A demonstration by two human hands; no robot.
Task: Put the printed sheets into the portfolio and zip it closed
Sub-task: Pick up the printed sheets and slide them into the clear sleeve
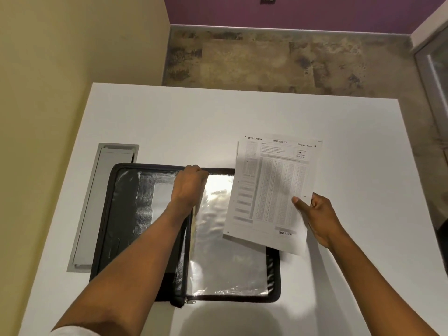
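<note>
A black zip portfolio (126, 214) lies open flat on the white table (351, 154), with shiny clear plastic sleeves (225, 251) on its right half. My left hand (189, 183) rests at the portfolio's top edge, its fingers closed on the top of a sleeve near the spine. My right hand (317, 219) holds the printed sheets (274, 190) by their lower right edge. The sheets hang tilted over the portfolio's upper right corner and hide it. The zip pull (190, 301) lies at the bottom of the spine.
A grey metal cable hatch (97, 202) is set into the table just left of the portfolio, partly under its left edge. A yellow wall runs along the left side. The table's far edge drops to a mottled floor.
</note>
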